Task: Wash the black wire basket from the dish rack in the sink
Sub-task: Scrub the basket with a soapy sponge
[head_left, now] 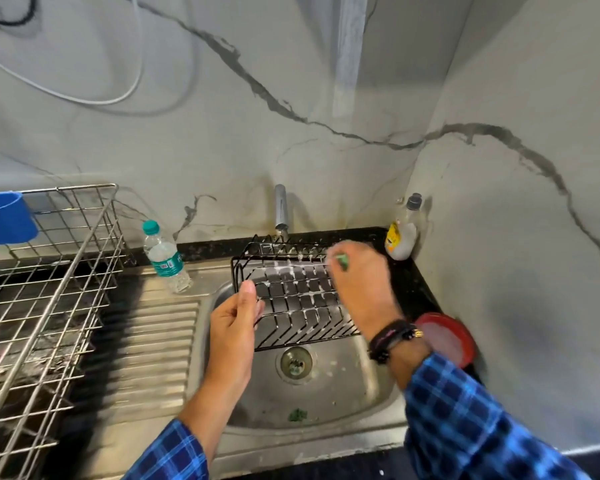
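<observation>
Two hands engaged above the sink (340,396). Pinches the black wire basket (302,299) by its left edge with the left hand (234,327); grips a green scrubber (343,261) at the far rim with the right hand (361,282). Could lose the soapy, tilted wire under hard scrubbing.

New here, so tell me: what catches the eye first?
The black wire basket, flecked with white suds, is held over the steel sink. The left hand grips its left edge; the right hand rubs its far side with a green scrubber. A large dish rack stands at left.
</observation>
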